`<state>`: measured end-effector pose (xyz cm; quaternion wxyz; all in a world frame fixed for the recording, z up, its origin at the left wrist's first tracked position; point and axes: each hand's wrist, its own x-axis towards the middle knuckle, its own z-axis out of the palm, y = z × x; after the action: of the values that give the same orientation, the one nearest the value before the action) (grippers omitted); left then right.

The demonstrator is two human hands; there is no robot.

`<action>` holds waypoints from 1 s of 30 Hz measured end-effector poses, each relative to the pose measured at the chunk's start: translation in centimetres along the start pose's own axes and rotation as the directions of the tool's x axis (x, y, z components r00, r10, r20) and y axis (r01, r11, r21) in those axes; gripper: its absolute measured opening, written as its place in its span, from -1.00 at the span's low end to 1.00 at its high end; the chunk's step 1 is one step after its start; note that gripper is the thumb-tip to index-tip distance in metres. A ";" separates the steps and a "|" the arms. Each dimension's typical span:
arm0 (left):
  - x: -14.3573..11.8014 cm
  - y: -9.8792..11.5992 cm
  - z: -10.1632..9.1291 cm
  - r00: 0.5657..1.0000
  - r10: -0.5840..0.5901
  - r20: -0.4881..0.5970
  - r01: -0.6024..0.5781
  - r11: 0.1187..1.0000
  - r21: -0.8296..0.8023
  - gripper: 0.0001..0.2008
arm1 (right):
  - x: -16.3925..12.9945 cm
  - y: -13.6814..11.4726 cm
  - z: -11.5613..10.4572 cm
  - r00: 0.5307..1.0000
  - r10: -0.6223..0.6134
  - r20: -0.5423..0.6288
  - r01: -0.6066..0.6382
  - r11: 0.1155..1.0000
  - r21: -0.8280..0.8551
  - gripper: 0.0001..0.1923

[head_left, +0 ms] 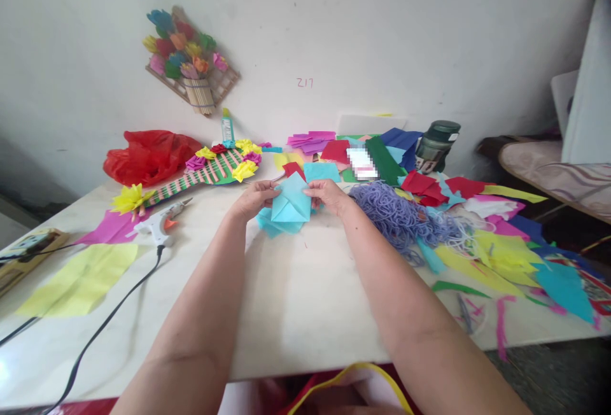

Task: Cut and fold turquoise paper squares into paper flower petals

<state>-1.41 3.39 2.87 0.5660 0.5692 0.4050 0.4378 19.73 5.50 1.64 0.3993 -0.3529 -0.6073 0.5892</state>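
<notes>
Dozens of coloured paper scraps (496, 249) crowd the right of a pale table (296, 313) set against a white wall, with a glue gun (160, 224) at left and purple yarn (401, 218) right of centre. At centre frame, a folded light-blue paper (290, 202) sits between both hands, raised over more blue sheets. Left hand (255, 198) and right hand (329, 195) each pinch an edge, fingers closed on it.

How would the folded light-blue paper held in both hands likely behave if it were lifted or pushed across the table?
The light-blue paper looks thin and creased, so it is probably very light and floppy, bending where the left hand and right hand pinch it. Pushed along the table, it would likely slide or crumple, not roll.
</notes>
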 end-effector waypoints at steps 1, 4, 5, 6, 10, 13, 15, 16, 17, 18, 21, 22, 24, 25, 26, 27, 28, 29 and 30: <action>0.0 0.0 0.0 1.000 0.002 -0.003 -0.002 1.000 0.006 -0.72 | 0.0 0.0 0.0 1.000 -0.002 0.006 0.002 1.000 -0.001 -0.75; 0.0 0.0 0.0 1.000 0.003 -0.020 -0.003 1.000 0.016 -0.71 | 0.1 0.2 -0.1 1.000 -0.016 0.008 0.016 1.000 0.009 -0.75; 0.0 0.0 0.0 1.000 0.002 -0.023 -0.002 1.000 0.016 -0.70 | 0.1 0.2 -0.2 1.000 -0.021 0.007 0.021 1.000 0.012 -0.75; 0.0 -0.1 0.0 1.000 0.002 -0.026 -0.002 1.000 0.016 -0.70 | 0.1 0.2 -0.2 1.000 -0.026 0.003 0.026 1.000 0.016 -0.75; 0.2 -0.3 -0.3 1.000 0.012 -0.026 -0.012 1.000 -0.004 -0.72 | 0.0 0.2 -0.2 0.999 -0.040 -0.005 0.041 0.999 0.030 -0.76; 0.3 -0.5 -0.4 0.999 0.037 -0.020 -0.037 0.999 -0.015 -0.76 | 0.0 0.3 -0.2 0.999 -0.051 -0.006 0.051 0.998 0.043 -0.77; 0.4 -0.6 -0.4 0.998 0.045 -0.034 -0.046 0.999 -0.016 -0.76 | 0.1 0.3 -0.3 0.998 -0.054 -0.008 0.055 0.997 0.052 -0.78; 0.4 -0.6 -0.3 0.998 0.044 -0.042 -0.045 0.999 -0.018 -0.75 | 0.1 0.3 -0.3 0.998 -0.058 -0.008 0.058 0.997 0.058 -0.78; 0.4 -0.6 -0.3 0.998 0.044 -0.050 -0.045 0.999 -0.021 -0.74 | 0.1 0.4 -0.2 0.998 -0.061 -0.009 0.061 0.996 0.063 -0.78; 0.4 -0.6 -0.3 0.997 0.047 -0.057 -0.048 0.999 -0.026 -0.73 | 0.2 0.4 -0.2 0.998 -0.064 -0.010 0.065 0.996 0.067 -0.79; 0.3 -0.6 -0.2 0.995 0.067 -0.068 -0.070 0.996 -0.047 -0.75 | 0.2 0.3 -0.1 0.998 -0.069 -0.014 0.070 0.995 0.078 -0.81; 0.3 -0.6 -0.2 0.995 0.069 -0.072 -0.073 0.996 -0.056 -0.75 | 0.2 0.3 -0.1 0.997 -0.069 -0.016 0.071 0.994 0.082 -0.81; 0.2 -0.5 -0.1 0.995 0.064 -0.078 -0.071 0.994 -0.078 -0.76 | 0.1 0.2 0.0 0.997 -0.071 -0.023 0.073 0.993 0.096 -0.80; 0.2 -0.5 -0.1 0.995 0.059 -0.077 -0.066 0.994 -0.090 -0.76 | 0.1 0.2 0.0 0.997 -0.071 -0.027 0.074 0.992 0.104 -0.79; 0.2 -0.5 -0.1 0.996 0.052 -0.074 -0.059 0.993 -0.101 -0.76 | 0.1 0.2 0.0 0.997 -0.071 -0.032 0.074 0.991 0.111 -0.78; 0.2 -0.5 -0.1 0.997 0.045 -0.069 -0.052 0.993 -0.110 -0.76 | 0.1 0.2 0.0 0.997 -0.070 -0.037 0.073 0.991 0.115 -0.76; 0.2 -0.5 -0.1 0.997 0.041 -0.067 -0.049 0.992 -0.117 -0.77 | 0.1 0.2 0.0 0.997 -0.068 -0.041 0.072 0.990 0.117 -0.75; 0.2 -0.5 -0.1 0.997 0.041 -0.068 -0.049 0.991 -0.122 -0.77 | 0.2 0.2 0.0 0.997 -0.068 -0.044 0.072 0.990 0.117 -0.74; 0.2 -0.6 -0.1 0.997 0.042 -0.070 -0.050 0.991 -0.124 -0.77 | 0.2 0.2 0.0 0.996 -0.069 -0.049 0.074 0.990 0.116 -0.73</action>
<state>-1.41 3.67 2.32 0.5765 0.5265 0.3822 0.4943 19.67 5.72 1.42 0.4539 -0.3199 -0.5746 0.6012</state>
